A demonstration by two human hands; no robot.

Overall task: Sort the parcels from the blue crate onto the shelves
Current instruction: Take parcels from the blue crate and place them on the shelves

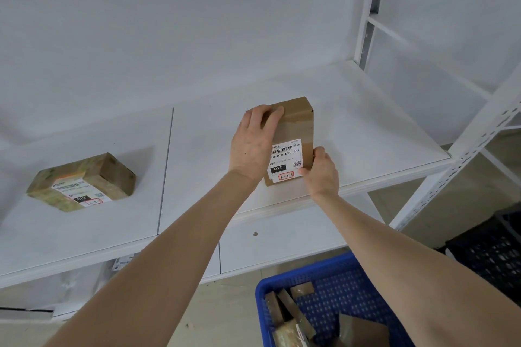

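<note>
A brown cardboard parcel (296, 127) with a white label marked 010 lies flat on the white shelf (366, 121), near its front edge. My left hand (253, 144) lies over the parcel's left side, fingers curled onto its top. My right hand (321, 172) pinches its near right corner. A second parcel (81, 182), wrapped in printed tape and bearing a similar label, rests on the same shelf at the left. The blue crate (332, 276) stands on the floor at the bottom right with several more parcels (290, 315) inside.
A white perforated shelf upright (462, 155) slants down at the right. A lower white shelf (282, 242) runs beneath the upper one. A black perforated crate (490, 256) sits right of the blue one. A white wall lies behind the shelving.
</note>
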